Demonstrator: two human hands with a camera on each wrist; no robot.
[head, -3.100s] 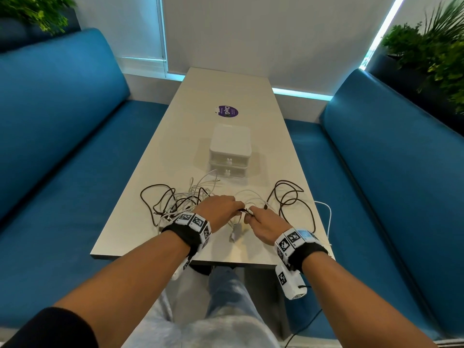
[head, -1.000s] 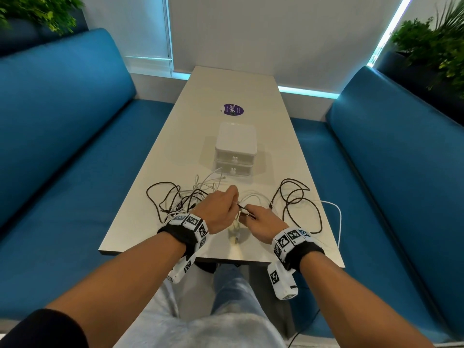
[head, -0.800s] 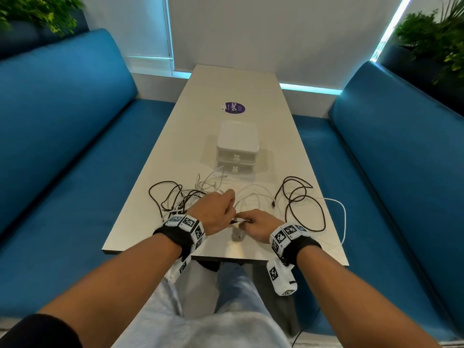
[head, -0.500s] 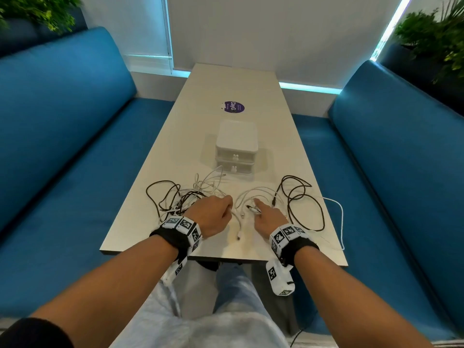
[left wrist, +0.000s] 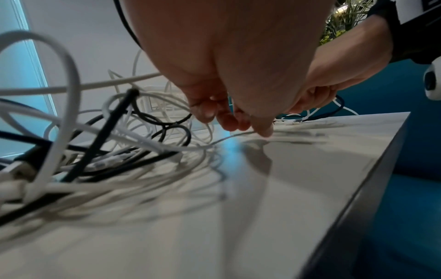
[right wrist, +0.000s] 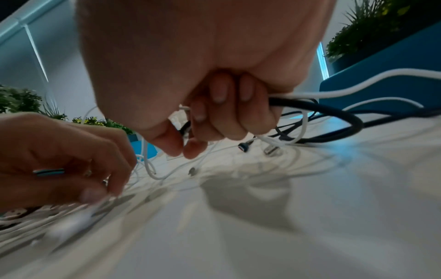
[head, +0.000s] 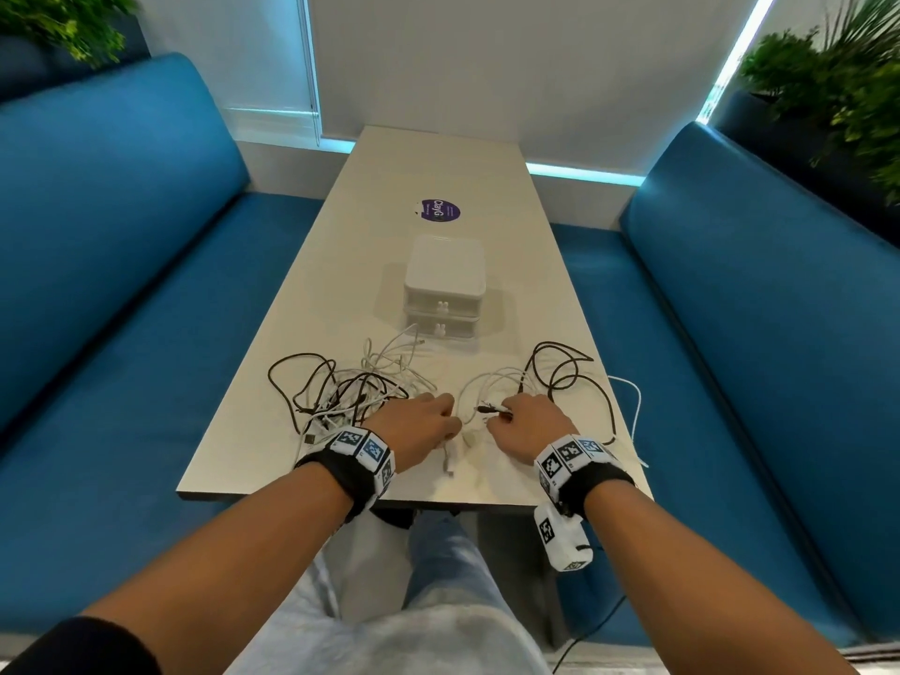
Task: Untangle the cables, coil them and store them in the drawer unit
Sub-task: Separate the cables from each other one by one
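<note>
A tangle of white and dark cables (head: pixel 341 392) lies at the table's near left. My left hand (head: pixel 438 423) rests at its right edge. In the left wrist view its curled fingertips (left wrist: pixel 261 130) pinch a thin white cable (left wrist: pixel 224 139) against the tabletop. My right hand (head: pixel 506 416) grips a dark cable (right wrist: pixel 317 107) and a white cable (right wrist: pixel 358 87) in its curled fingers, and a dark plug (head: pixel 487 409) sticks out to the left. Loops of the dark cable (head: pixel 565 372) lie beyond it. The white drawer unit (head: pixel 445 280) stands farther back with both drawers closed.
The table (head: pixel 438 158) runs away from me between two blue benches (head: pixel 121 285) (head: pixel 759 309). A purple sticker (head: pixel 440 210) lies behind the drawer unit. A white cable (head: pixel 633 406) hangs over the right table edge. Plants stand at both far corners.
My hands, which met over one plug, have drawn apart. The right hand has moved right with the dark plug, and the left hand has stayed by the tangle.
</note>
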